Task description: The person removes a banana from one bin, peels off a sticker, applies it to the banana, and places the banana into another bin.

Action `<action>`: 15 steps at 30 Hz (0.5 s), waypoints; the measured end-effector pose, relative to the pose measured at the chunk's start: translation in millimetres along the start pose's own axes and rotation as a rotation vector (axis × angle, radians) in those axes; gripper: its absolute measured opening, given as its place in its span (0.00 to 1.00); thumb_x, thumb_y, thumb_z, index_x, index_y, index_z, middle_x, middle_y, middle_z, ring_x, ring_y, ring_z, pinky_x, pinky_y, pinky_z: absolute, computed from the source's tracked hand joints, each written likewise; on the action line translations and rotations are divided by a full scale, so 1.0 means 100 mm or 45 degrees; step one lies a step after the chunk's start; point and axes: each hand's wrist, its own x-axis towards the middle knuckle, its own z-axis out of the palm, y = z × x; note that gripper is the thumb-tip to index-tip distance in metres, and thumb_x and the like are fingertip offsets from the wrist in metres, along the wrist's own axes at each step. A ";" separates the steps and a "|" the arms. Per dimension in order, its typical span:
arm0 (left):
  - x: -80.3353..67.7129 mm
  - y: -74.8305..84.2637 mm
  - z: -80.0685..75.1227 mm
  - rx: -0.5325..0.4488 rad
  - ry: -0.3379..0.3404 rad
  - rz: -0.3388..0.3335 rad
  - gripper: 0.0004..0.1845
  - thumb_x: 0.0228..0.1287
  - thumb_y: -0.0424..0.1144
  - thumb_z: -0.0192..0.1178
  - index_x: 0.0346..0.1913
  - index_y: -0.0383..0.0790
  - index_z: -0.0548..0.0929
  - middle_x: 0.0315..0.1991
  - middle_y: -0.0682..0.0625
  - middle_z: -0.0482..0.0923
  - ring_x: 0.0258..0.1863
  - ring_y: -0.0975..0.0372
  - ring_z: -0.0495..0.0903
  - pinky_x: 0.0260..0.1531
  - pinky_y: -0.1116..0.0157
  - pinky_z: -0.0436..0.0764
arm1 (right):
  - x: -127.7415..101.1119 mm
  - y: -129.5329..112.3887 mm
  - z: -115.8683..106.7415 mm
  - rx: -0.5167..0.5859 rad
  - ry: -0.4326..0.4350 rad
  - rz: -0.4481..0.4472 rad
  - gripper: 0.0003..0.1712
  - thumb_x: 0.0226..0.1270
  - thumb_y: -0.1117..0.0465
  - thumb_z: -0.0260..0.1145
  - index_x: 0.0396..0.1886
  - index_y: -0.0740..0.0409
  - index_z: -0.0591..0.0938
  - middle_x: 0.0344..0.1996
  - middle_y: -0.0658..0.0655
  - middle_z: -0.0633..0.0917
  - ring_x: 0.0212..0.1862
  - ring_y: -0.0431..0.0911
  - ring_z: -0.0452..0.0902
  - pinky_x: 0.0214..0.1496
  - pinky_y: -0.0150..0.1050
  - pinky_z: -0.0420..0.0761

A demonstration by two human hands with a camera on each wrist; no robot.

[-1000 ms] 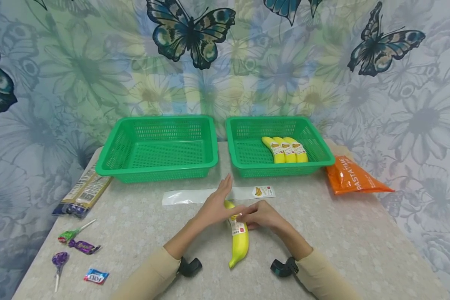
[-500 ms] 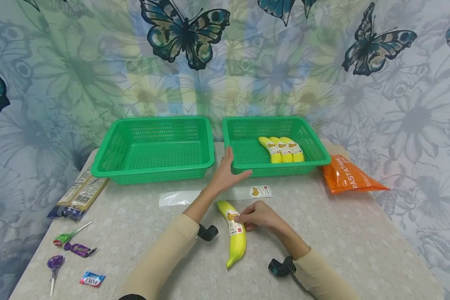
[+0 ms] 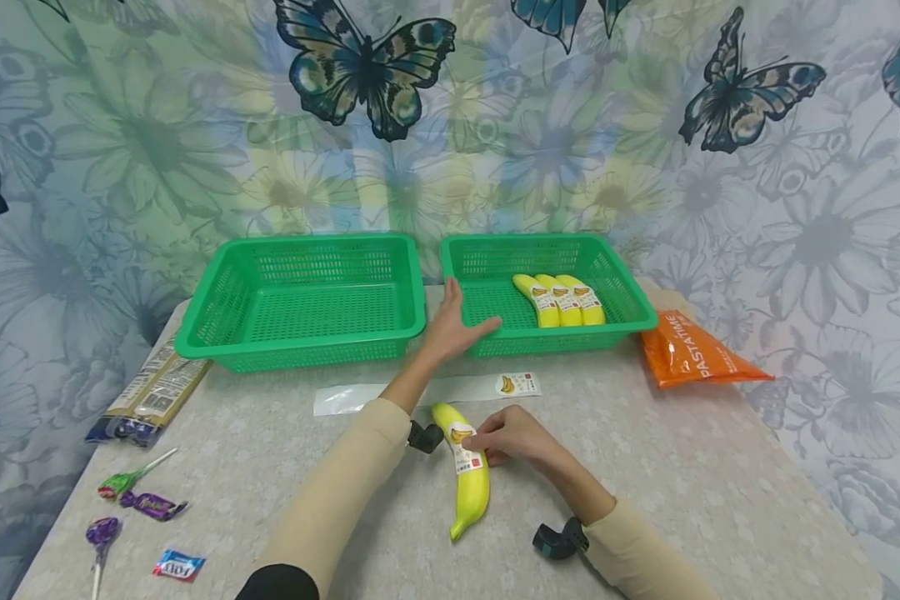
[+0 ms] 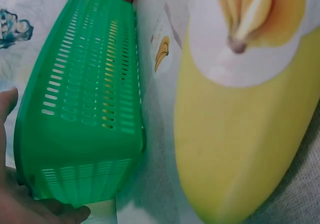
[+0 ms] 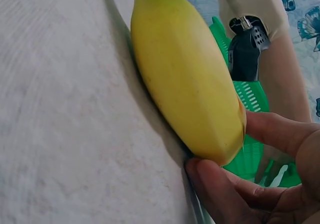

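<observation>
A yellow banana (image 3: pixel 471 493) with a white label band (image 3: pixel 465 457) lies on the table between the forearms. My right hand (image 3: pixel 516 435) grips it from the right, the thumb on the label and other fingers against its side, as the right wrist view shows. My left hand (image 3: pixel 452 332) is stretched forward over the near left corner of the right green basket (image 3: pixel 562 337), fingers spread and holding nothing; whether it touches the rim I cannot tell. Inside that basket, at its right, 3 labelled bananas (image 3: pixel 566 310) lie side by side.
Left of it stands another green basket (image 3: pixel 300 343). A clear strip with a banana label (image 3: pixel 519 384) lies before the baskets. An orange pasta bag (image 3: pixel 693 350) is at right. At left are a gold packet (image 3: pixel 161 392), lollipops (image 3: pixel 103 530) and wrapped sweets (image 3: pixel 178 565).
My left hand has left the banana and moved forward to the right basket's corner. The right hand has stayed at the banana. The head view has shifted slightly.
</observation>
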 end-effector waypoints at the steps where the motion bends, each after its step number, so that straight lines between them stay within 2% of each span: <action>1: 0.00 0.00 0.01 0.004 -0.006 0.003 0.61 0.59 0.68 0.58 0.78 0.44 0.30 0.79 0.53 0.23 0.78 0.47 0.44 0.74 0.44 0.56 | 0.00 0.00 0.01 -0.001 0.004 -0.003 0.17 0.52 0.52 0.77 0.33 0.63 0.88 0.26 0.53 0.87 0.25 0.40 0.81 0.28 0.34 0.85; 7: -0.01 -0.03 0.04 -0.027 -0.017 -0.001 0.60 0.59 0.66 0.59 0.78 0.46 0.31 0.79 0.58 0.20 0.78 0.47 0.45 0.72 0.44 0.60 | -0.02 -0.01 0.03 0.003 0.016 -0.005 0.18 0.52 0.53 0.77 0.34 0.63 0.88 0.27 0.54 0.87 0.25 0.40 0.82 0.29 0.35 0.85; 15: 0.01 -0.04 0.06 -0.102 -0.010 0.020 0.60 0.58 0.63 0.62 0.78 0.40 0.34 0.79 0.56 0.23 0.79 0.51 0.41 0.73 0.46 0.59 | -0.02 -0.01 0.05 0.019 0.026 0.000 0.18 0.52 0.53 0.77 0.34 0.64 0.88 0.28 0.54 0.87 0.25 0.40 0.81 0.29 0.35 0.85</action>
